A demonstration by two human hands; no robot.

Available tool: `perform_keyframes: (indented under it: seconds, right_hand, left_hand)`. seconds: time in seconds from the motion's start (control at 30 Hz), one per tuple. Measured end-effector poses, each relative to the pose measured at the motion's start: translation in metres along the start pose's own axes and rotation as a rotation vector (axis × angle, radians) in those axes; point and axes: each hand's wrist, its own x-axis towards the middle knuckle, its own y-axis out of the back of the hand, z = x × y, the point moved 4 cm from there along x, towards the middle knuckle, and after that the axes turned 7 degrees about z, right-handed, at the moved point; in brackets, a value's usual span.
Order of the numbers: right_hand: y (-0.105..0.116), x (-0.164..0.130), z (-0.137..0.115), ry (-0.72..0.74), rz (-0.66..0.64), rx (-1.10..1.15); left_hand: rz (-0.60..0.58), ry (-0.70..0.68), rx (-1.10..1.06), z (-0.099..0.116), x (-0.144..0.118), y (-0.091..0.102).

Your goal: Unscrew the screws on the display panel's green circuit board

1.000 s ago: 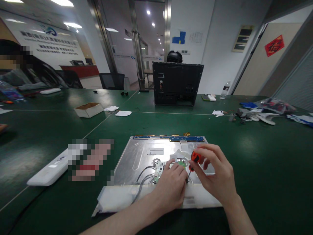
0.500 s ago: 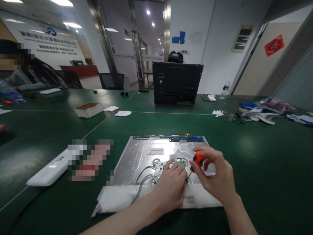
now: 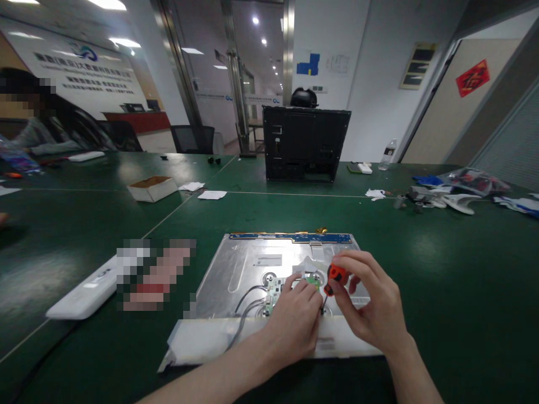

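My right hand (image 3: 370, 297) pinches the orange and black handle of a small screwdriver (image 3: 336, 272) between thumb and fingertips. The driver leans, its thin shaft pointing down to a spot beside my left fingers. Curled over a green circuit board (image 3: 274, 289), my left hand (image 3: 297, 311) has its fingers close together near the driver's tip; whatever they grip is hidden. The board sits on the silver metal back of a display panel (image 3: 219, 280), which lies flat. Grey and black cables (image 3: 243, 325) run from the board's left side. A blue circuit strip (image 3: 273, 237) lines the panel's far edge.
Left of the panel lies a white power strip (image 3: 84, 292), beside a blurred-out reddish item. Farther off are a white open box (image 3: 152, 189), papers (image 3: 211, 195) and a black monitor housing (image 3: 306, 143). Tools and bags (image 3: 438, 193) lie at right. Another person sits far left.
The screwdriver's handle has turned and shifted slightly left, now standing more upright. My right fingers have moved with it. My left hand stays where it was.
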Motion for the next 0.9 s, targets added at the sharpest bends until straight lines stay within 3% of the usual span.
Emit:
perform_keyframes:
  seconds: [0.4, 0.9]
  right_hand:
    - [-0.0019, -0.0038, 0.0042, -0.024, 0.053, -0.078]
    - [0.0004, -0.0001, 0.0008, 0.02, 0.006, -0.052]
  left_hand:
    - [0.004, 0.001, -0.014, -0.0001, 0.0006, 0.001]
    - [0.004, 0.019, -0.037, 0.0, 0.0006, 0.0009]
